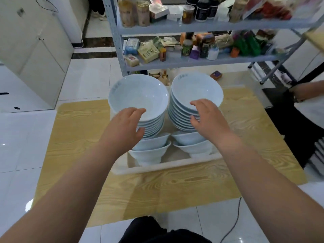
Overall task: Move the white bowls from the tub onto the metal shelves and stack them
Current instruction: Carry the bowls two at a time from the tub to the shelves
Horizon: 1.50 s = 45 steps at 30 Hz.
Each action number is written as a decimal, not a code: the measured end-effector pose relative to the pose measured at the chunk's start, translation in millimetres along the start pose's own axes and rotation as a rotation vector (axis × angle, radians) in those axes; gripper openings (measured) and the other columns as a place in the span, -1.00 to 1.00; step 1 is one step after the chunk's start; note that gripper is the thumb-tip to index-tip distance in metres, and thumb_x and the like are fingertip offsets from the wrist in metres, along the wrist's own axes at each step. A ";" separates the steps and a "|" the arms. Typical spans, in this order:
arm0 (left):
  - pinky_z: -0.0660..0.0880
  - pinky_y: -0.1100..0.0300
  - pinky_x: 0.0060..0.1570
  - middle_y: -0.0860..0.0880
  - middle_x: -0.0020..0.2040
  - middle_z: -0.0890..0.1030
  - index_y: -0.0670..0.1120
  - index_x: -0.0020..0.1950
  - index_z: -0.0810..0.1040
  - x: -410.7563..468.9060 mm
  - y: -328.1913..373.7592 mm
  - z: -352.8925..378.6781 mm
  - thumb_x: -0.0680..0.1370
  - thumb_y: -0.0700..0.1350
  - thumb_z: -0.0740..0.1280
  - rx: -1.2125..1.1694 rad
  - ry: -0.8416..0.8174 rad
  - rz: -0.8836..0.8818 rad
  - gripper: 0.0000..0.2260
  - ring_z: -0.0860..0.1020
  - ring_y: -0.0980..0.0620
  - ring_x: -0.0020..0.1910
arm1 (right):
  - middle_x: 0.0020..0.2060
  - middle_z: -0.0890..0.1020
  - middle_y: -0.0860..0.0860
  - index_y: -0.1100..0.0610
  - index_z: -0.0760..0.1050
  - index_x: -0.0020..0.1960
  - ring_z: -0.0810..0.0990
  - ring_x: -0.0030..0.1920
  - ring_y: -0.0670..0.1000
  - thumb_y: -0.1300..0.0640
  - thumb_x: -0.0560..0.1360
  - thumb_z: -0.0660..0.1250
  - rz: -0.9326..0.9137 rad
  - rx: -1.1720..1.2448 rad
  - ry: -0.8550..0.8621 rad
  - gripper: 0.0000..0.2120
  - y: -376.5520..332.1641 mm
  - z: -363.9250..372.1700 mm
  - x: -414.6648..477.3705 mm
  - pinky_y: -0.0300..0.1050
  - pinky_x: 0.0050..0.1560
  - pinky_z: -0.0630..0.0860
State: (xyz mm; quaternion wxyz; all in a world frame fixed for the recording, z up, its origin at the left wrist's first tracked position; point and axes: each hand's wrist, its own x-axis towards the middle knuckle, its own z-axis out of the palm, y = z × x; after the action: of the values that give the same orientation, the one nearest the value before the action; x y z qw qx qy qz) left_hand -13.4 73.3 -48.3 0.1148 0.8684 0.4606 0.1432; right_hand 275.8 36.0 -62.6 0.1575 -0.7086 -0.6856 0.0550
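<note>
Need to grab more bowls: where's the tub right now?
Head view, centre: the white tub sits on the wood-grain board, in front of the metal shelves.

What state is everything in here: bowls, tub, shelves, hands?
tub: holding every bowl in view.
left stack: upright in tub.
right stack: upright in tub.
loose bowls: tipped sideways in tub.
shelves: crowded with groceries.
left hand: grips left stack's rim.
right hand: grips right stack's rim.
</note>
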 end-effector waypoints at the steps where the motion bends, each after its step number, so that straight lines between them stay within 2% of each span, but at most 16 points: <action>1: 0.36 0.00 0.30 -0.12 0.32 0.51 -0.11 0.46 0.38 14.9 -2.7 2.3 0.51 -0.06 0.38 0.068 -0.068 0.008 -0.48 0.45 -0.15 0.29 | 0.28 0.49 0.10 0.14 0.40 0.38 0.39 0.33 0.13 0.09 0.51 0.32 0.000 -0.080 -0.057 -0.54 4.3 0.5 12.1 0.08 0.37 0.32; 3: 0.40 0.00 0.24 -0.09 0.30 0.53 -0.07 0.46 0.37 40.2 -8.7 10.6 0.53 0.01 0.34 0.239 -0.226 0.016 -0.49 0.50 -0.14 0.24 | 0.32 0.48 0.08 0.10 0.34 0.44 0.37 0.36 0.14 0.02 0.53 0.28 0.029 -0.207 -0.193 -0.50 11.8 2.6 31.1 0.14 0.37 0.29; 5: 0.49 0.02 0.11 -0.05 0.20 0.58 -0.02 0.37 0.42 57.1 -12.6 16.7 0.54 0.03 0.31 0.378 -0.364 0.016 -0.59 0.56 -0.10 0.14 | 0.29 0.53 0.06 0.04 0.37 0.42 0.45 0.29 0.15 -0.01 0.57 0.24 0.068 -0.201 -0.309 -0.57 16.0 3.6 41.4 0.13 0.32 0.36; 8: 0.54 0.04 -0.04 0.00 0.07 0.57 0.04 0.25 0.48 66.2 -15.3 20.5 0.59 -0.07 0.24 0.393 -0.507 -0.010 -0.77 0.57 -0.06 0.05 | 0.17 0.59 0.06 0.01 0.46 0.28 0.55 0.12 0.16 -0.01 0.60 0.20 0.042 -0.166 -0.391 -0.72 20.5 4.2 44.8 0.11 0.12 0.52; 10: 0.54 0.03 -0.06 0.02 0.01 0.55 0.06 0.19 0.50 68.1 -14.1 18.4 0.59 -0.15 0.22 0.364 -0.539 -0.029 -0.78 0.56 -0.03 0.01 | 0.13 0.60 0.06 0.01 0.48 0.23 0.55 0.09 0.15 -0.01 0.61 0.20 0.009 -0.148 -0.396 -0.76 27.3 4.3 44.8 0.07 0.07 0.52; 13: 0.48 0.11 -0.20 0.09 -0.13 0.48 0.07 0.09 0.47 67.4 -2.4 12.7 0.55 -0.25 0.20 0.382 -0.480 -0.072 -0.76 0.52 0.02 -0.12 | 0.07 0.63 0.01 -0.03 0.53 0.18 0.57 0.05 0.14 0.06 0.61 0.21 -0.030 -0.028 -0.311 -0.80 42.0 1.4 44.8 0.01 0.00 0.52; 15: 0.35 0.19 -0.32 0.10 -0.22 0.42 0.10 0.07 0.47 63.5 10.3 9.0 0.51 -0.31 0.19 0.405 -0.394 -0.116 -0.68 0.48 0.03 -0.22 | -0.06 0.65 0.02 -0.01 0.55 0.08 0.59 -0.07 0.15 0.14 0.59 0.19 -0.126 -0.052 -0.184 -0.82 50.7 -0.7 43.0 -0.02 -0.16 0.51; 18: 0.26 0.20 -0.44 0.10 -0.21 0.50 0.11 0.07 0.52 51.6 28.6 6.7 0.48 -0.34 0.21 0.434 -0.241 -0.196 -0.64 0.47 0.00 -0.29 | -0.27 0.65 0.05 0.08 0.54 -0.09 0.57 -0.29 0.15 0.23 0.54 0.25 -0.255 -0.094 -0.011 -0.88 62.5 -5.9 38.0 -0.12 -0.33 0.28; 20: 0.16 0.25 -0.50 0.08 -0.21 0.58 0.08 0.05 0.55 38.9 42.8 3.2 0.47 -0.33 0.28 0.457 -0.133 -0.234 -0.68 0.45 -0.03 -0.36 | -0.32 0.64 0.04 0.11 0.57 -0.10 0.57 -0.33 0.14 0.26 0.52 0.27 -0.335 -0.029 0.061 -0.87 69.2 -12.4 34.4 -0.13 -0.33 0.26; 23: 0.23 0.25 -0.50 0.03 -0.25 0.59 0.02 -0.03 0.57 13.8 65.0 -11.3 0.45 -0.32 0.37 0.442 0.007 -0.295 -0.76 0.50 -0.11 -0.40 | -0.34 0.61 0.04 0.14 0.60 -0.05 0.55 -0.32 0.15 0.30 0.47 0.30 -0.490 0.039 0.155 -0.86 65.5 -18.3 26.5 -0.06 -0.26 0.36; 26: 0.08 0.30 -0.48 0.01 -0.28 0.58 -0.03 -0.06 0.59 -22.4 87.8 -28.0 0.40 -0.34 0.42 0.478 0.117 -0.370 -0.76 0.50 -0.13 -0.43 | -0.30 0.62 0.03 0.15 0.61 0.01 0.55 -0.26 0.12 0.34 0.45 0.34 -0.613 0.097 0.210 -0.81 44.4 -27.6 16.4 -0.02 -0.11 0.39; 28: 0.07 0.30 -0.46 0.01 -0.28 0.59 -0.03 -0.05 0.60 -52.2 99.2 -37.7 0.38 -0.36 0.44 0.501 0.160 -0.450 -0.73 0.49 -0.13 -0.44 | -0.27 0.63 0.04 0.15 0.61 0.03 0.56 -0.22 0.13 0.34 0.45 0.32 -0.697 0.110 0.217 -0.79 24.6 -32.1 10.0 -0.04 -0.05 0.39; 33: 0.28 0.27 -0.47 0.05 -0.24 0.62 -0.01 -0.04 0.62 -155.0 112.0 -50.4 0.35 -0.40 0.44 0.479 0.259 -0.697 -0.66 0.52 -0.12 -0.42 | -0.23 0.65 0.06 0.14 0.61 0.03 0.59 -0.17 0.16 0.28 0.45 0.21 -0.907 0.186 0.134 -0.75 -46.1 -28.3 -18.6 0.03 -0.02 0.44; 37: 0.30 0.26 -0.51 0.08 -0.27 0.60 0.01 -0.04 0.60 -256.0 117.2 -54.1 0.33 -0.41 0.43 0.482 0.314 -0.902 -0.64 0.50 -0.11 -0.43 | -0.24 0.65 0.03 0.12 0.61 0.00 0.58 -0.19 0.14 0.30 0.39 0.40 -1.073 0.219 0.089 -0.79 -122.2 -7.3 -59.8 -0.02 -0.07 0.37; 41: 0.12 0.30 -0.54 0.06 -0.35 0.54 -0.01 -0.09 0.57 -365.1 120.4 -61.0 0.34 -0.39 0.44 0.498 0.331 -1.107 -0.69 0.44 -0.09 -0.47 | -0.33 0.59 -0.02 0.10 0.60 -0.04 0.54 -0.28 0.10 0.36 0.33 0.48 -1.235 0.235 0.011 -0.73 -213.6 21.1 -113.5 -0.12 -0.16 0.25; 45: 0.31 0.17 -0.57 0.04 -0.35 0.55 -0.02 -0.09 0.56 -472.9 134.3 -69.5 0.34 -0.38 0.42 0.513 0.352 -1.304 -0.71 0.46 -0.10 -0.46 | -0.39 0.53 -0.03 0.09 0.58 -0.06 0.47 -0.34 0.09 0.38 0.32 0.44 -1.405 0.251 -0.035 -0.73 -305.8 40.5 -181.0 -0.15 -0.18 0.16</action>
State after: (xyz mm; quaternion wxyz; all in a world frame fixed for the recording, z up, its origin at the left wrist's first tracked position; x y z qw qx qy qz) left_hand -187.8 -389.7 -6.6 -0.1064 0.3804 0.9159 0.0710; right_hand -37.6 -133.8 -34.5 0.2252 -0.0746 -0.9710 0.0303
